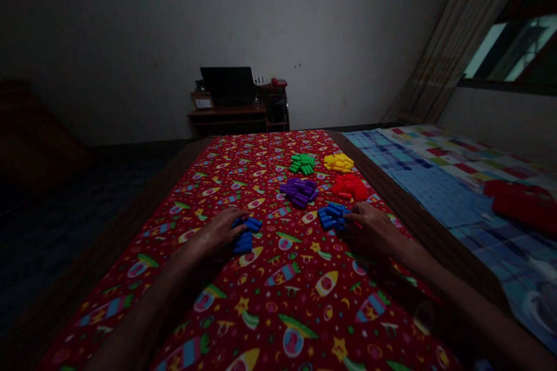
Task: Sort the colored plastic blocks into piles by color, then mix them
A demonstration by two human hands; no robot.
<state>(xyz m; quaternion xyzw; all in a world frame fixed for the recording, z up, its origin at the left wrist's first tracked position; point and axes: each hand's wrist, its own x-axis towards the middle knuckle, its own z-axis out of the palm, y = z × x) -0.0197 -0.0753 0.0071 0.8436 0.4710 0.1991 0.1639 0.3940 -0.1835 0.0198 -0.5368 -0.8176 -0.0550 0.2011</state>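
Observation:
Beside a small row of blue cylindrical pieces (243, 243), my left hand (221, 227) rests low over the cloth. Its fingers are curled down at the upper piece and appear to grip it, though the fingertips are partly hidden. A larger blue pile (331, 217) lies to the right. My right hand (371, 222) reaches its right edge, with thumb and fingers drawn together on a blue cylindrical piece there. Just beyond lie a purple pile (299, 192) and a red pile (350, 186) of similar short cylinders. Farther back are a green pile (302, 163) and a yellow pile (338, 163).
A red patterned cloth (278, 301) covers the long surface, with brown edges. To the right lies checked bedding (439, 185) with a red item (524, 206) on it. A desk (235, 111) holding a dark monitor (228, 84) and a red telephone (279, 82) stands against the wall.

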